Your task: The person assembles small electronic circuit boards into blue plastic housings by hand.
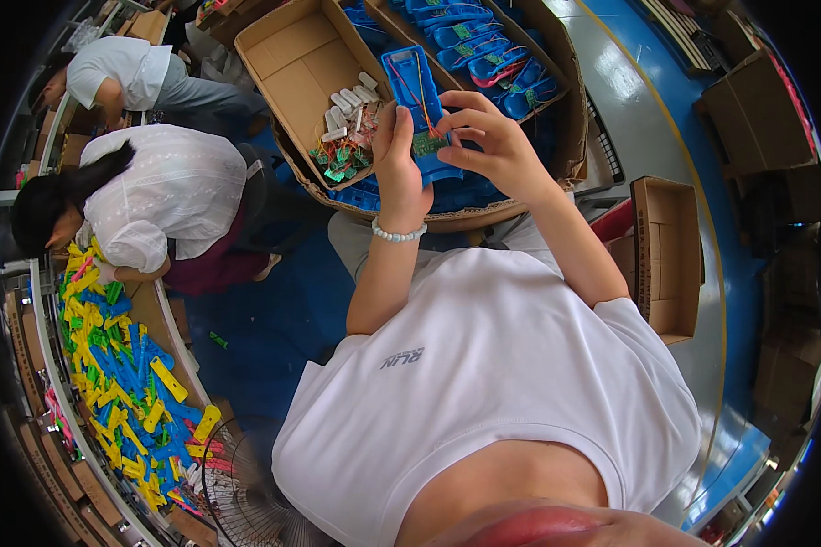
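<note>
My left hand, a pale bead bracelet at its wrist, is closed around the lower left side of a long blue plastic shell. Thin red and yellow wires run down inside the shell to a small green circuit board near its lower end. From the other side my right hand pinches at the board's edge and the wires, its fingers bent. Just left of the shell, a shallow cardboard tray holds white cylindrical parts and small wired green boards.
Blue shells with boards fill a box beyond my hands. A cardboard box stands at right. On the left, two people work along a bench heaped with yellow, blue and green plastic pieces. A wire-caged fan is at lower left.
</note>
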A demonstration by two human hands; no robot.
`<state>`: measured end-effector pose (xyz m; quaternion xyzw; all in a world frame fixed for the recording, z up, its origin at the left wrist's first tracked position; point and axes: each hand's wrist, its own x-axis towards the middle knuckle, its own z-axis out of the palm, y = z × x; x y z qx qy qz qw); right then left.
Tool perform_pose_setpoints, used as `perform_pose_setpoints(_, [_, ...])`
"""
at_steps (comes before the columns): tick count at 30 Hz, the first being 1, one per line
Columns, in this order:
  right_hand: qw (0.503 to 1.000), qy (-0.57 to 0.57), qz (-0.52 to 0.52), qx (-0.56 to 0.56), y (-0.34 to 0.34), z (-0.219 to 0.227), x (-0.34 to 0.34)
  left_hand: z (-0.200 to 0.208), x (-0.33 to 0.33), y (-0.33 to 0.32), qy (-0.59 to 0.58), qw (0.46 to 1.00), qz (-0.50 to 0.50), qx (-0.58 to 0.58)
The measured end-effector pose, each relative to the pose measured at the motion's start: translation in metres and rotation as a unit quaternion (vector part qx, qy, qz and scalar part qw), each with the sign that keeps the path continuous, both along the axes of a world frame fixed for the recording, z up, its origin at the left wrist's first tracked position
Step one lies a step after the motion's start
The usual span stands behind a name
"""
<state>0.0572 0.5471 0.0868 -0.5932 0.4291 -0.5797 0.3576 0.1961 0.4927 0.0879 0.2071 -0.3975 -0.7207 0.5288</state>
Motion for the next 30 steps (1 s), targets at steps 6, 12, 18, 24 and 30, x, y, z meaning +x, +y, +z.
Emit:
perform_pose_setpoints(6, [0.986, -0.16, -0.041, -0.008, 0.003, -0.022, 0.0, -0.014, -0.012, -0.005, -0.049, 0.999, -0.021, -0.01])
perform_pose_setpoints(12, [0.986, -0.138, -0.094, 0.012, 0.0, -0.033, -0.008, -0.027, -0.029, -0.005, -0.091, 0.995, 0.003, -0.044])
perform_pose_setpoints(18, [0.984, -0.156, -0.087, 0.002, -0.004, -0.042, -0.018, -0.026, -0.036, -0.01, -0.096, 0.995, -0.011, -0.017])
perform_pose_setpoints(24, [0.99, 0.084, -0.096, -0.055, 0.014, -0.05, -0.036, -0.023, -0.044, -0.046, -0.09, 0.994, 0.044, 0.031])
perform_pose_setpoints(30, [0.974, 0.114, -0.19, 0.034, 0.051, -0.106, -0.059, -0.05, -0.089, -0.119, -0.318, 0.939, -0.112, -0.074])
